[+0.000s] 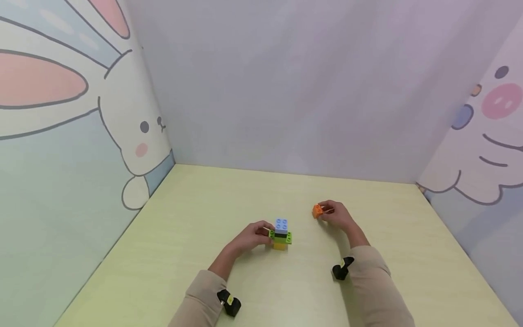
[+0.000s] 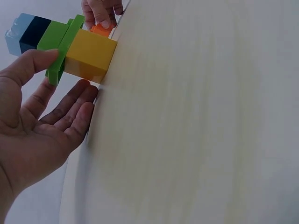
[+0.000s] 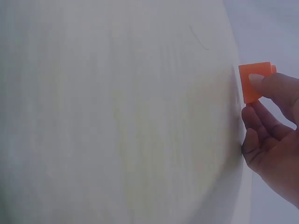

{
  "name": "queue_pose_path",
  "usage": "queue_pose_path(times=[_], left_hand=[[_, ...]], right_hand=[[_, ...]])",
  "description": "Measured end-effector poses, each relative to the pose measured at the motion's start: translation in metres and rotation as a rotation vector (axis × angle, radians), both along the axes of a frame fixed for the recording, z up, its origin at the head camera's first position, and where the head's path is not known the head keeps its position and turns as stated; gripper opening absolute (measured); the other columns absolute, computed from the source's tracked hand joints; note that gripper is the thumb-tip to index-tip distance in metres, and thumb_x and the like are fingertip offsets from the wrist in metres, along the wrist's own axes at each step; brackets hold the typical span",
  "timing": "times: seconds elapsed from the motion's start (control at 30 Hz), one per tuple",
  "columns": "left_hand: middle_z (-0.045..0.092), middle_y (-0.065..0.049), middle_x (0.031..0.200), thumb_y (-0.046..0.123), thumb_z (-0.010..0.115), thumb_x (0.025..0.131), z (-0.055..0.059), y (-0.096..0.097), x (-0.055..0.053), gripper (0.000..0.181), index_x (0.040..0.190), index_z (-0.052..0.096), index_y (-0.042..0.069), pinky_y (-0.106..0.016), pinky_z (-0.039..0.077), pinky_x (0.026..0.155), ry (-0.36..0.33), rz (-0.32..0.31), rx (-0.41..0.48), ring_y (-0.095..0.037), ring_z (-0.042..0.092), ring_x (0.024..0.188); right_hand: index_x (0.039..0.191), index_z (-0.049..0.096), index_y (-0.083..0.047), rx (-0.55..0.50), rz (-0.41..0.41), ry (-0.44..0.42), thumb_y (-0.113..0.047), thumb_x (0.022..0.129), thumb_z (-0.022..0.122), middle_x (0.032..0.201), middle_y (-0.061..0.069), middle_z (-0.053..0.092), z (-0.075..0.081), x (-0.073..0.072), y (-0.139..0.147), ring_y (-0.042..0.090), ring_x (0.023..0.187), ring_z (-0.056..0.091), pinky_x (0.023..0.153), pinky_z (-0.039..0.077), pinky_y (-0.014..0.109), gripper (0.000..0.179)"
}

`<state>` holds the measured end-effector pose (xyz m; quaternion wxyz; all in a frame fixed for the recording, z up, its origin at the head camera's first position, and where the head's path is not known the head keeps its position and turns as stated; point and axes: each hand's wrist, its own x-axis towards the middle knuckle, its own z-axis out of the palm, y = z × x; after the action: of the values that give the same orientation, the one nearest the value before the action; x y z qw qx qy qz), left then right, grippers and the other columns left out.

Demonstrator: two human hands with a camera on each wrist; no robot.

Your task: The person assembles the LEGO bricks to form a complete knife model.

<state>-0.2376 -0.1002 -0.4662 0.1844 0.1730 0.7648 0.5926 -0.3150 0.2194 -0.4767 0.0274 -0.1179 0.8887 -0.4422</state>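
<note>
A stack of toy building bricks [image 1: 281,232] stands upright on the table: yellow at the bottom, then green with a wider green plate, a dark layer, and light blue on top. My left hand [image 1: 252,236] pinches the green plate [image 2: 70,50] from the left, with thumb and index finger at its end. Its other fingers stay beside the yellow brick [image 2: 89,55], loosely bent. To the right and farther back, my right hand [image 1: 337,215] holds a small orange brick [image 3: 254,81] between thumb and fingers. Whether that brick touches the table is hard to tell.
The pale yellow table [image 1: 212,195] reaches back to a plain light wall [image 1: 286,91]. Side panels carry a printed rabbit [image 1: 135,131] at left and a pink-nosed animal [image 1: 490,136] at right. Black wrist devices [image 1: 231,304] sit at both sleeves.
</note>
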Motion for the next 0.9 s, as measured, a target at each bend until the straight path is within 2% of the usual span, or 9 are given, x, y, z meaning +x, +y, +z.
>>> queue_pose_path(times=[0.07, 0.43, 0.7, 0.9], left_hand=[[0.060, -0.008, 0.107, 0.005, 0.065, 0.084, -0.009, 0.001, -0.004, 0.028, 0.111, 0.059, 0.006, -0.034, 0.045, 0.078, -0.001, 0.006, -0.011, -0.019, 0.056, 0.094], [0.060, -0.006, 0.106, 0.007, 0.067, 0.083, -0.013, 0.002, -0.008, 0.028, 0.110, 0.060, 0.009, -0.034, 0.045, 0.077, -0.014, 0.009, -0.022, -0.019, 0.056, 0.095], [0.060, -0.008, 0.106, 0.008, 0.067, 0.084, -0.010, 0.001, -0.007, 0.029, 0.112, 0.059, 0.006, -0.034, 0.045, 0.077, -0.009, 0.007, -0.007, -0.019, 0.056, 0.094], [0.060, -0.007, 0.107, 0.006, 0.067, 0.084, -0.011, 0.003, -0.007, 0.029, 0.112, 0.059, 0.007, -0.034, 0.045, 0.078, -0.001, 0.000, -0.015, -0.020, 0.056, 0.095]], right_hand=[[0.118, 0.055, 0.007, -0.012, -0.009, -0.001, 0.000, 0.082, 0.067, 0.108, 0.022, 0.059, -0.001, 0.001, 0.001, 0.035, 0.096, 0.056, 0.078, 0.046, 0.041, 0.038], [0.116, 0.056, 0.006, -0.029, -0.002, -0.017, -0.004, 0.084, 0.067, 0.109, 0.019, 0.059, 0.001, 0.004, 0.003, 0.034, 0.098, 0.056, 0.080, 0.047, 0.040, 0.035], [0.112, 0.059, 0.005, -0.023, 0.021, 0.090, -0.007, 0.083, 0.069, 0.102, 0.015, 0.062, 0.013, 0.017, 0.000, 0.029, 0.089, 0.059, 0.075, 0.048, 0.038, 0.032], [0.112, 0.060, 0.003, -0.020, 0.005, 0.125, -0.007, 0.083, 0.069, 0.099, 0.013, 0.063, 0.027, 0.032, 0.000, 0.027, 0.086, 0.059, 0.069, 0.048, 0.034, 0.032]])
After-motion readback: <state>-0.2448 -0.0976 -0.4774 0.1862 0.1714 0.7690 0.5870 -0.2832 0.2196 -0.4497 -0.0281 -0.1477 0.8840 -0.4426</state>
